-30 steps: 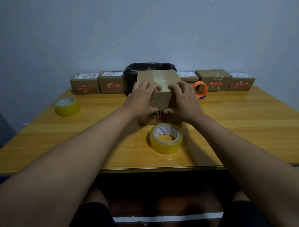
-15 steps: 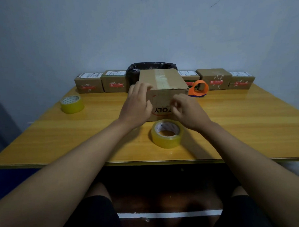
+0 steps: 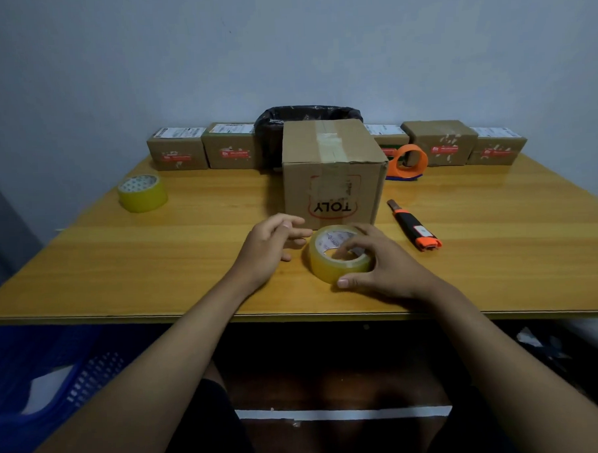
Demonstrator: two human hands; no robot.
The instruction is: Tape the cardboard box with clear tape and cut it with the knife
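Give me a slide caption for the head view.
Right hand grips the tape roll before the cardboard box; knife nearby.

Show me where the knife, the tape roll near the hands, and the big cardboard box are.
knife [image 3: 415, 228]: head view, on the middle of its black handle.
tape roll [image 3: 321, 268]: head view, on its outer side wall.
cardboard box [image 3: 334, 194]: head view, on its front face.

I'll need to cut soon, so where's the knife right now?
The knife lies flat on the table, untouched, right of the cardboard box and just beyond the right hand, its orange end toward the person.
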